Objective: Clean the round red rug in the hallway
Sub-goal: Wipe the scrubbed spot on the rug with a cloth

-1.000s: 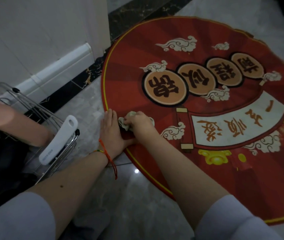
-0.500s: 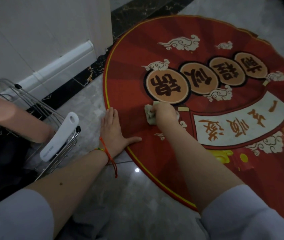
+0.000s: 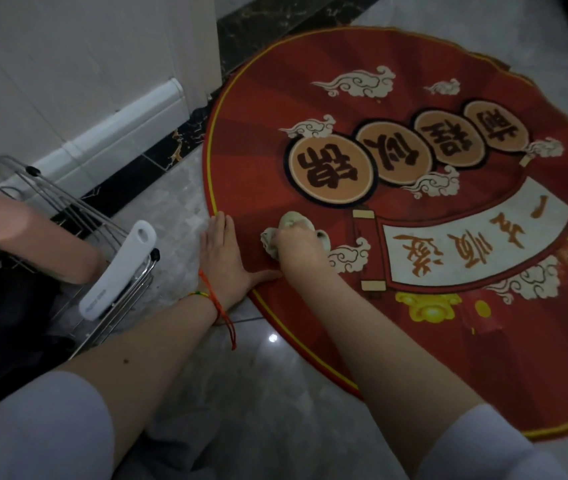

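The right hand (image 3: 298, 245) grips a crumpled cloth (image 3: 268, 242) on the red rug (image 3: 254, 161) near its left edge, while the left hand (image 3: 222, 258) lies flat and open-fingered across that edge.

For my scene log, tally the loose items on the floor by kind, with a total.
Round red printed rug: 1
Crumpled pale cleaning cloth under the right hand: 1
Steel wire rack: 1
White plastic handle: 1
Total: 4
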Demonstrator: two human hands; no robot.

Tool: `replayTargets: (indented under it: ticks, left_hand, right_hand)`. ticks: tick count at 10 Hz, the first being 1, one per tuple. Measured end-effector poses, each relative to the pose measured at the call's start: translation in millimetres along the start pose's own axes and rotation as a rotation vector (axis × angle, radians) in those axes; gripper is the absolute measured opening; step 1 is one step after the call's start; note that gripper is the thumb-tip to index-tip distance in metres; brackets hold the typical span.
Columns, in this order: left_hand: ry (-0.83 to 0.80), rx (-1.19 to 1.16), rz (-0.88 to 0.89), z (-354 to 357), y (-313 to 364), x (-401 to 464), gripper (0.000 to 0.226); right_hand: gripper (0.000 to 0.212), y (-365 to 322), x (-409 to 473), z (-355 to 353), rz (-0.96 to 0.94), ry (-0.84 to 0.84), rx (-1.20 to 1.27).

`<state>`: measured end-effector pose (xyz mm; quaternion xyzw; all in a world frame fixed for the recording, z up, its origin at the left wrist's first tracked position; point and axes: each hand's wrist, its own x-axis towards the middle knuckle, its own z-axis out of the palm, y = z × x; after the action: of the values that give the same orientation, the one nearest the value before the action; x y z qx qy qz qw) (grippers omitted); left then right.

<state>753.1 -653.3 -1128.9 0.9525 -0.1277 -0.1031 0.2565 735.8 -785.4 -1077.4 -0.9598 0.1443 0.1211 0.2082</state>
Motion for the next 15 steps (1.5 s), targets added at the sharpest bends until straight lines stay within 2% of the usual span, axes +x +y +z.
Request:
replayTargets:
  ticks: [2, 3, 5, 7, 8, 9, 10, 11, 12, 13, 14, 15]
  left_hand:
    - [-0.003, 0.004, -0.003, 0.3, -0.4, -0.2, 0.131]
    - [-0.013, 0.014, 0.005, -1.2, 0.5, -0.4, 0.129]
    - [-0.012, 0.040, 0.006, -2.0, 1.4, -0.6, 0.136]
    - [-0.030, 0.057, 0.001, -4.2, -1.5, -4.4, 0.139]
    - [-0.018, 0.065, 0.017, -4.3, 2.8, -2.4, 0.141]
    - [-0.034, 0.081, 0.035, -2.7, 4.3, -1.2, 0.139]
    - [-0.046, 0.080, 0.015, -0.9, 2.8, -2.0, 0.138]
    - [-0.047, 0.085, 0.022, -0.9, 2.2, 0.4, 0.139]
    - [-0.055, 0.078, 0.019, -2.0, 1.7, -0.3, 0.142]
    - [-0.053, 0.059, 0.023, -2.9, 1.3, -0.5, 0.142]
    - [-0.053, 0.049, 0.028, -2.7, 0.7, -1.2, 0.139]
    - [-0.046, 0.054, 0.029, -3.0, 0.3, -1.1, 0.141]
  right_hand:
    - [0.028, -8.7, -3.3, -8.8, 0.013, -0.042, -0.088]
    - [0.029, -12.6, -14.8, 1.6, -0.007, -0.086, -0.073]
    - [0.029, 3.1, -11.5, -11.1, -0.030, -0.061, 0.001]
    - [0.030, 9.2, 5.8, -35.9, 0.118, -0.195, 0.188]
    - [0.036, 21.7, 8.5, -53.5, 0.089, -0.046, 0.767]
    - [0.037, 35.7, 5.7, -33.4, 0.095, 0.090, 0.826]
    - [0.036, 42.4, -1.0, -8.6, -0.051, 0.207, 0.194]
    - [0.032, 49.6, -5.8, -2.8, -0.166, 0.150, -0.017]
    - [0.043, 44.9, -5.1, -17.2, -0.210, -0.090, -0.148]
    - [0.033, 38.0, -1.9, -17.3, -0.228, -0.083, -0.239]
    - [0.024, 33.7, 0.9, -12.8, -0.208, 0.000, -0.202]
    - [0.033, 32.3, 12.7, -20.8, -0.034, 0.059, 0.089]
